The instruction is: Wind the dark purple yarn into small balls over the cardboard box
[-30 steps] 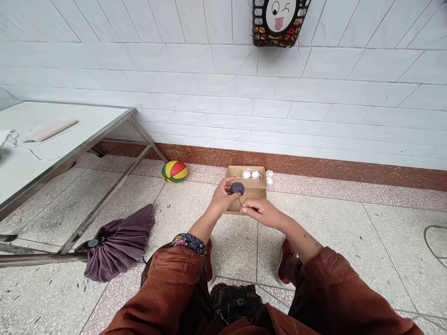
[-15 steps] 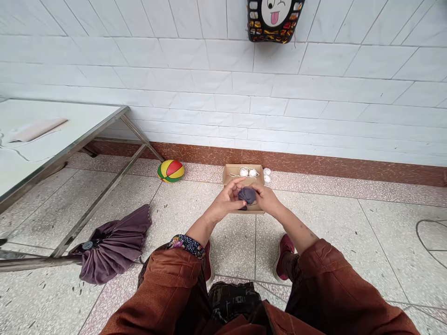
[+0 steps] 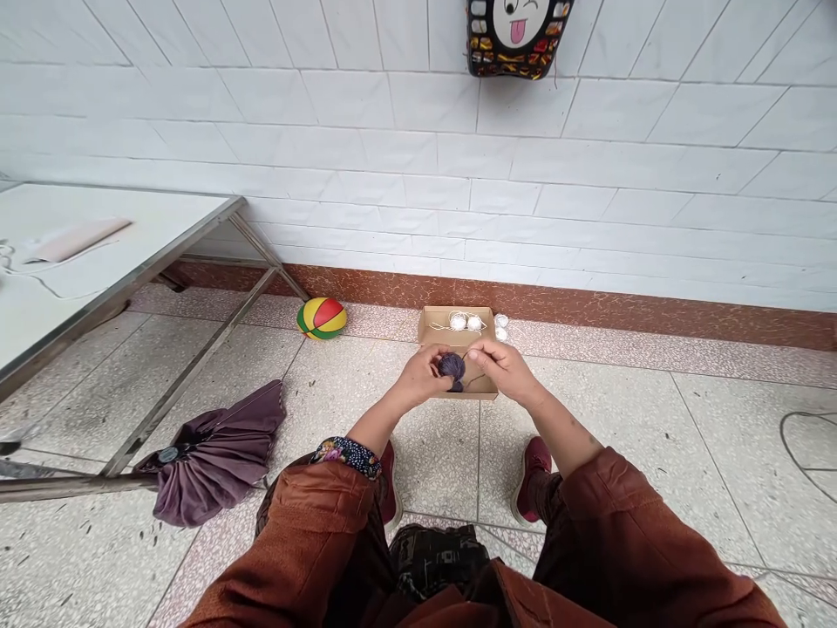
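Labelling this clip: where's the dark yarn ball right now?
In the head view, the dark yarn ball is near the centre, held in the left hand over the near part of the cardboard box, just left of the right hand.

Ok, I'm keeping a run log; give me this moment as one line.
left hand: holds dark yarn ball | right hand: pinches dark strand | beneath: cardboard box, two white balls inside
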`<move>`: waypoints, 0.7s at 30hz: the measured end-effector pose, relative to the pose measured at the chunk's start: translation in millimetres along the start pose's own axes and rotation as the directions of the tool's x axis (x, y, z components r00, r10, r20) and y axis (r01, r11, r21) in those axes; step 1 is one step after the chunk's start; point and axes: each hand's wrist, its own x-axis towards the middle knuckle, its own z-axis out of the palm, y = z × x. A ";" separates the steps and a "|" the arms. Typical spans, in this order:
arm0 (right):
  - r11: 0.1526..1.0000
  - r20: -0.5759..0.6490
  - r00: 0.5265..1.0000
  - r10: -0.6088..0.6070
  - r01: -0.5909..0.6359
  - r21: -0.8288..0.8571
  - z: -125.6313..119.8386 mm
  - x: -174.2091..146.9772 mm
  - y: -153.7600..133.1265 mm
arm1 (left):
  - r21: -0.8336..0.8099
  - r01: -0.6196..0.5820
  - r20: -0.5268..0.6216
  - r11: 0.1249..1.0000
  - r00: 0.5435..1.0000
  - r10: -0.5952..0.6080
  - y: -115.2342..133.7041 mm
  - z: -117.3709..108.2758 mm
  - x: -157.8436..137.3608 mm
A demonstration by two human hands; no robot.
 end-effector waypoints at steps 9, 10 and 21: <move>0.993 -0.068 0.992 0.104 -0.107 -0.054 7.4 6.3 31.0 | -0.392 -0.028 0.311 0.919 0.936 0.162 15.4 1.5 -10.2; 0.990 -0.042 0.991 0.129 -0.132 -0.056 11.0 5.1 34.0 | -0.434 -0.020 0.298 0.901 0.940 0.164 15.7 1.1 -9.2; 0.995 0.243 0.968 0.060 -0.039 -0.090 28.4 -9.4 21.8 | -0.219 0.012 -0.207 0.976 0.977 -0.058 -1.1 -12.5 6.5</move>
